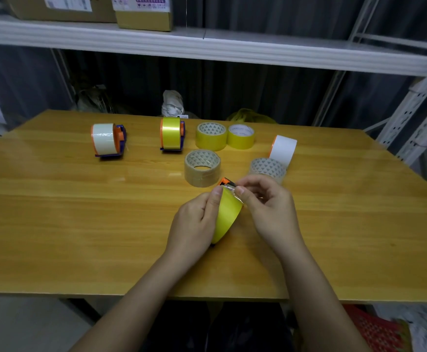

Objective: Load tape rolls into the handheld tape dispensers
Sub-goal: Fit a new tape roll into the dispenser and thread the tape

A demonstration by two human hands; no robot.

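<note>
Left hand (194, 219) grips the yellow roll (226, 215) steady so right hand (263, 199) can pinch its loose tape end (231, 193), probably threading toward the cutter.

Yellow tape roll (227, 215) in dispenser (225, 182)

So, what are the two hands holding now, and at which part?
The left hand grips the yellow tape roll in its dispenser by the side; the right hand pinches the tape's loose end at the top.

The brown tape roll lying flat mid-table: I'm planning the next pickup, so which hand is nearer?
Left. The left hand lies just below the brown tape roll; the right hand is lower right, farther off.
</note>
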